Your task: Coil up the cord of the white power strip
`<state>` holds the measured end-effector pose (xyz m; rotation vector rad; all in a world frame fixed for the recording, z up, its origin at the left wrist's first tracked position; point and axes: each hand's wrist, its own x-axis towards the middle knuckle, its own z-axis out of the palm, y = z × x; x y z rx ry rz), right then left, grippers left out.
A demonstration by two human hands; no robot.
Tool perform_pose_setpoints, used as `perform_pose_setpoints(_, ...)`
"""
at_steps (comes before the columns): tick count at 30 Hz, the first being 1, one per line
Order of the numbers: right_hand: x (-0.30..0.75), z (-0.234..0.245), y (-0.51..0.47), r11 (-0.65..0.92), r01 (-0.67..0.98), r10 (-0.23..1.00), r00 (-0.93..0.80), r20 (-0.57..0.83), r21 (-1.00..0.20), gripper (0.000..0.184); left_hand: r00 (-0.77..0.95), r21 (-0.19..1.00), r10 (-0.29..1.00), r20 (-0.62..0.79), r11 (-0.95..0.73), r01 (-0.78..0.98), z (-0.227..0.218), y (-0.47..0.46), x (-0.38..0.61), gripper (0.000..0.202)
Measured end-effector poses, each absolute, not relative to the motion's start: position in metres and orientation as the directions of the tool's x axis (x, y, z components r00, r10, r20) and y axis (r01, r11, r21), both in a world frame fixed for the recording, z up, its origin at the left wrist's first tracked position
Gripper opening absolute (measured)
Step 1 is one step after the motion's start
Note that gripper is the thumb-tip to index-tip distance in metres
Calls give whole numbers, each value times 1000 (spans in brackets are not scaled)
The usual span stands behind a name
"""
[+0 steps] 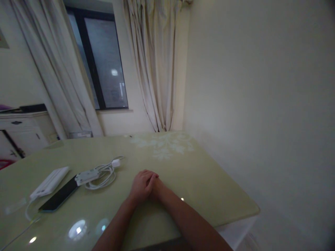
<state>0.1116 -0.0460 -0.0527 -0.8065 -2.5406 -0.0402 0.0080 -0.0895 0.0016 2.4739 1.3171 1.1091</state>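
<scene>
On the green tabletop [199, 188], my two hands rest one over the other. My left hand [141, 184] lies on top, with its fingers closed over my right hand [157, 186]. Most of the right hand is covered, so its fingers are hidden. To the left of my hands is a white power strip [87, 176] with its cable [108, 177] coiled beside it and a white plug [115, 162]. One end of the strip overlaps a flat dark slab that looks like a phone [60, 196]. A flat white box [49, 183] with a cord lies farther left.
A pale wall [256, 104] runs along the table's right side. Behind the table are a window [106, 62] and long curtains [157, 66]. At the far left stands a white cabinet [23, 130]. A pale flower pattern [164, 144] marks the far tabletop.
</scene>
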Motion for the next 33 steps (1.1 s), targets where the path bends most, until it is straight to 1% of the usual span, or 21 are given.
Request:
perform_pose_setpoints(3, 114, -52, -49, 834, 548, 531, -763, 370, -66, 39, 362, 437, 774, 520, -605, 666, 0, -89, 10, 39)
perform_pose_setpoints(5, 114, -53, -50, 839, 540, 524, -773, 358, -63, 40, 362, 445, 777, 515, -604, 661, -1, -89, 10, 40)
perform_pose_setpoints(10, 112, -59, -49, 824, 545, 554, -715, 426, -156, 40, 378, 455, 771, 513, -618, 642, 0, -89, 9, 43)
perform_pose_setpoints(14, 112, -62, -48, 841, 506, 536, -723, 436, -193, 35, 379, 453, 762, 525, -628, 633, 3, -91, 9, 42)
perform_pose_setpoints(20, 109, -65, -44, 840, 512, 533, -721, 442, -178, 35, 391, 436, 749, 534, -641, 632, 6, -93, 8, 41)
perform_pose_setpoints(22, 112, -58, -44, 844, 509, 526, -728, 440, -168, 33, 384, 443, 750, 538, -640, 628, 4, -92, 7, 40)
perform_pose_setpoints(24, 120, -44, -46, 850, 505, 515, -739, 435, -149, 31, 348, 457, 743, 571, -640, 617, 1, -90, 3, 39)
perform_pose_setpoints(26, 131, -26, -49, 860, 494, 490, -733, 472, -125, 29, 279, 475, 724, 630, -644, 600, -3, -88, -1, 42)
perform_pose_setpoints(29, 146, -1, -56, 869, 484, 432, -646, 629, -99, 20, 156, 506, 696, 701, -640, 579, -7, -85, -8, 48)
perform_pose_setpoints(31, 152, 8, -60, 871, 484, 397, -585, 707, -88, 16, 96, 523, 691, 717, -623, 581, -9, -83, -11, 49)
perform_pose_setpoints(33, 154, 11, -62, 871, 484, 375, -555, 742, -78, 17, 60, 531, 694, 718, -602, 596, -10, -83, -12, 51)
